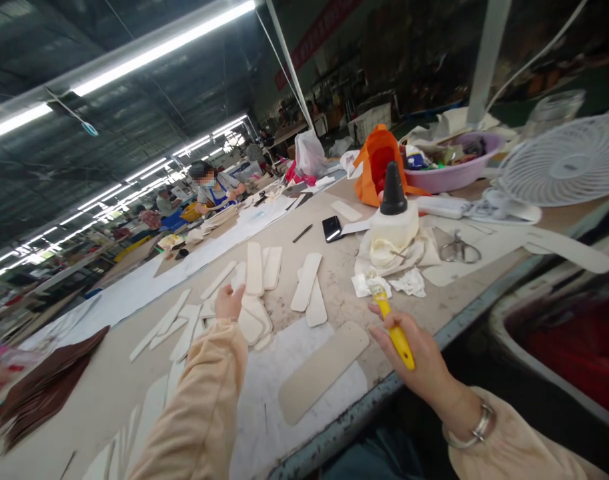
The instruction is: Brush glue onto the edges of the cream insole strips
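My right hand (pixel 421 350) is closed around the yellow handle of a brush (pixel 397 333). The brush's whitish bristle end rests by a crumpled white tissue (pixel 359 285). My left hand (pixel 229 304) reaches over loose off-white rounded strips (pixel 254 270), thumb apart from the other fingers; its fingertips are partly hidden, and I see nothing held in it. Between my hands, a larger beige rounded panel (pixel 324 373) lies flat on a pale sheet (pixel 264 400). A whitish bottle with a black cone top (pixel 394 190) stands beyond the brush, cloth around its base.
A phone (pixel 331 229), a pen (pixel 303 233) and scissors (pixel 460 250) lie on the table. Farther back are an orange bag (pixel 371 163), a lilac basin (pixel 454 167) and a white fan (pixel 569 160). Brown pieces (pixel 54 380) lie left. A co-worker (pixel 217 190) sits across.
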A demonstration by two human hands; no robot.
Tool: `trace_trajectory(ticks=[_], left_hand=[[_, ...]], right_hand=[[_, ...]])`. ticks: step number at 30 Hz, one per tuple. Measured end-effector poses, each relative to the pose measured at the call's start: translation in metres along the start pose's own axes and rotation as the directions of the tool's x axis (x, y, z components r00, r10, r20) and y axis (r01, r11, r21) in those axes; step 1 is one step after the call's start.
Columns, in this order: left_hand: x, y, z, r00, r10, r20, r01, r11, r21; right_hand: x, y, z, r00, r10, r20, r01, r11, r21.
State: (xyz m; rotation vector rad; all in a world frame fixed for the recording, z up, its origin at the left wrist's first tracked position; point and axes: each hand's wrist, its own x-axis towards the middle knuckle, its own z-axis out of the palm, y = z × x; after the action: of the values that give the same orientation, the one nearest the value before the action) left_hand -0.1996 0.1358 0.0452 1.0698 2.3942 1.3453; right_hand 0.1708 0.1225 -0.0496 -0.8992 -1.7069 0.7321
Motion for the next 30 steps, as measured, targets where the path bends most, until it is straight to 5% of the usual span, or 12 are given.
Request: trace_trajectory(ticks=[6, 9, 12, 16, 23, 27, 30], left_hand=[[-0.112, -0.051, 0.011, 0.954, 0.165, 0.251, -0.198, 0.974, 0.112], [-0.170, -0.084, 0.004, 0.859, 0.304, 0.412, -0.413, 0.887, 0.208], [-0.205, -0.113, -0.004, 0.819, 0.343, 0.461, -0.513, 0.798, 0.316], [-0.217, -0.126, -0.008, 0.830, 0.331, 0.449, -0.512, 0.773, 0.375], [-0.203, -0.095, -0.004, 0.891, 0.084, 0.445, -0.289, 0.862, 0.416], [-0.201, -0.081, -0.005, 0.847, -0.114, 0.519, -0.096, 0.927, 0.361], [-0.202, -0.081, -0.008, 0.833, -0.111, 0.542, -0.054, 0.959, 0.280]], right_hand=[[0.006, 0.010, -0.013, 0.998, 0.047, -0.049, -0.044, 0.997, 0.056], [0.007, 0.015, -0.018, 0.989, 0.006, -0.145, -0.005, 1.000, 0.007], [0.006, 0.017, -0.018, 0.990, -0.002, -0.141, 0.002, 1.000, -0.001], [0.004, 0.018, -0.013, 0.996, 0.052, -0.071, -0.051, 0.999, 0.018], [-0.002, 0.022, -0.006, 0.987, 0.149, -0.058, -0.145, 0.987, 0.076], [-0.002, 0.020, -0.007, 0.988, 0.149, -0.043, -0.144, 0.985, 0.097], [-0.002, 0.018, -0.008, 0.991, 0.124, -0.051, -0.117, 0.987, 0.111]])
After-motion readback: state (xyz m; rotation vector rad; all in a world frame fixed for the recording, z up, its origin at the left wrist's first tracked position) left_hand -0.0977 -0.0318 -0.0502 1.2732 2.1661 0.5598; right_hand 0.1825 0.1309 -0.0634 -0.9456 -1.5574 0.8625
